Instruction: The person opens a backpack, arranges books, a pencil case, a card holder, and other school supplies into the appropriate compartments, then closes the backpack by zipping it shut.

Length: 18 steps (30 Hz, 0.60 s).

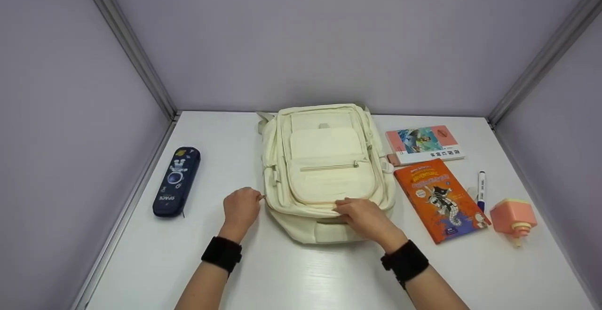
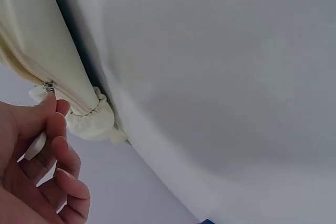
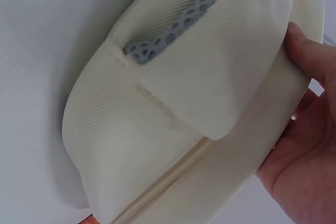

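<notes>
A cream backpack [image 1: 324, 147] lies on its back in the middle of the white table, its bottom facing the person. At its left edge my left hand [image 1: 242, 209] pinches a small metal zipper pull [image 2: 49, 86]; the zipper track curves away along the bag's side in the left wrist view. My right hand [image 1: 367, 217] grips the near end of the bag at the front right. In the right wrist view, the thumb [image 3: 304, 45] presses on the cream fabric while the other fingers go behind the edge. Grey mesh trim [image 3: 184, 22] shows on the bag there.
Left of the bag lies a dark blue pencil case [image 1: 176, 181]. To the right are an orange book [image 1: 442, 199], a pink-and-white book [image 1: 425, 144], a marker [image 1: 481, 190] and a pink pump bottle [image 1: 512, 217] on its side. Grey partition walls [image 1: 305, 42] enclose the table.
</notes>
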### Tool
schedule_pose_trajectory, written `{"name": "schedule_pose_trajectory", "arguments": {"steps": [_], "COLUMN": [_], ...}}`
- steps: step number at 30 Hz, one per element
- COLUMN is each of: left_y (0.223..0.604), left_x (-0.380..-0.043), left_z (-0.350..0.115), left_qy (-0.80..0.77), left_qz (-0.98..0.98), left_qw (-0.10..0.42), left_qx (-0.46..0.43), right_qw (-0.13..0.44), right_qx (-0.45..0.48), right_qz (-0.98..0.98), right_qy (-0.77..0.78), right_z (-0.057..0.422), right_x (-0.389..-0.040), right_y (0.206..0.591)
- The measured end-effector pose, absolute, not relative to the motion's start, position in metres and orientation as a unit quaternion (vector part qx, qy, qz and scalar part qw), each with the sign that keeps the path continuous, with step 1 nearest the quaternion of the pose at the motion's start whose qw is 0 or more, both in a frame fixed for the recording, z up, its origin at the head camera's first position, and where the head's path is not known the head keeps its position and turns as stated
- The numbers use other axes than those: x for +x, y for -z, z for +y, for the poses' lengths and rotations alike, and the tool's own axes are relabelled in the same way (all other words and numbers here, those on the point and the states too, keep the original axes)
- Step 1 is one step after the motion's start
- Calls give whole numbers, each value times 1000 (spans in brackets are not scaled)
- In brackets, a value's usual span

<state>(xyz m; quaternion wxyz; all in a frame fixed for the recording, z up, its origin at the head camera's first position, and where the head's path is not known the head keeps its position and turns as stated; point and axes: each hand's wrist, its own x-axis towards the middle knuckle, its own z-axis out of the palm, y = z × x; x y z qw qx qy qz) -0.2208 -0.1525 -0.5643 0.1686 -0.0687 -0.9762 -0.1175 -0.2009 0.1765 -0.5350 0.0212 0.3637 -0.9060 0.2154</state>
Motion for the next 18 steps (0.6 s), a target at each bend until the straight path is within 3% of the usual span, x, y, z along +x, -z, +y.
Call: {"name": "schedule_pose_trajectory", "arguments": {"steps": [18], "left_y": [569], "left_x": [-277], "left_z": [-156], "left_qy": [92], "left_qz": [-982], "left_qw": [158], "left_qx": [-39], "right_qw": [1], "right_qx": [365], "right_qz": [-905], "right_qy": [-216], "right_z": [180], "right_x": [-200], "right_y": [534]}}
